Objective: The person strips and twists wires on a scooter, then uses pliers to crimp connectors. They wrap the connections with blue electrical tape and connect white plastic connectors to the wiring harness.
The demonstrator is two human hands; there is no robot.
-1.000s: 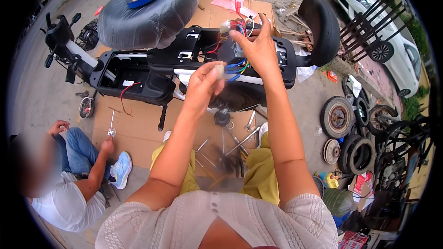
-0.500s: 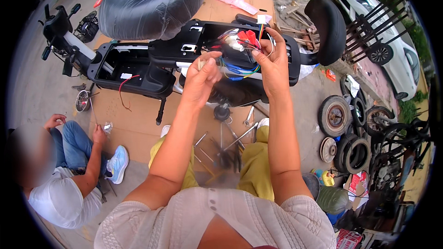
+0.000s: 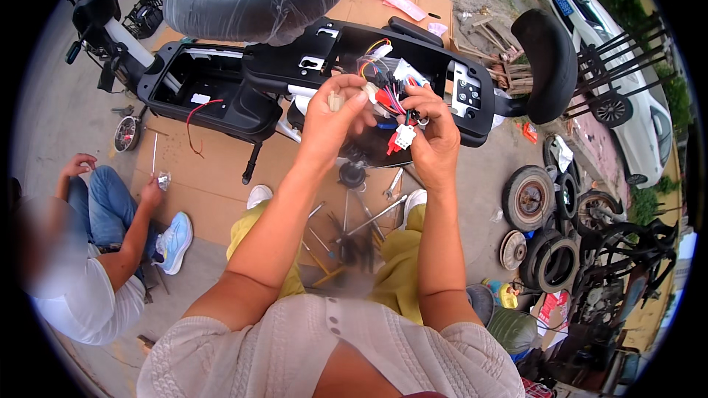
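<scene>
A bundle of coloured wires with plug connectors rises from the open rear compartment of a black electric scooter body. My right hand is closed around part of that bundle. A white connector and a red one hang below its fingers. Over the compartment's near side, my left hand is closed with a pale connector between its fingers. Its thumb and fingertips also reach a white plug at the bundle's left side. Where the wires run under my fingers is hidden.
A plastic-wrapped seat stands beyond the body. A black backrest rises at the right. Wrenches and other tools lie on cardboard between my feet. A co-worker sits at the left. Tyres lie on the right.
My right hand has come down and closed on the wire bundle, which is now gathered between both hands. My left hand has moved slightly right. The view has shifted a little.
</scene>
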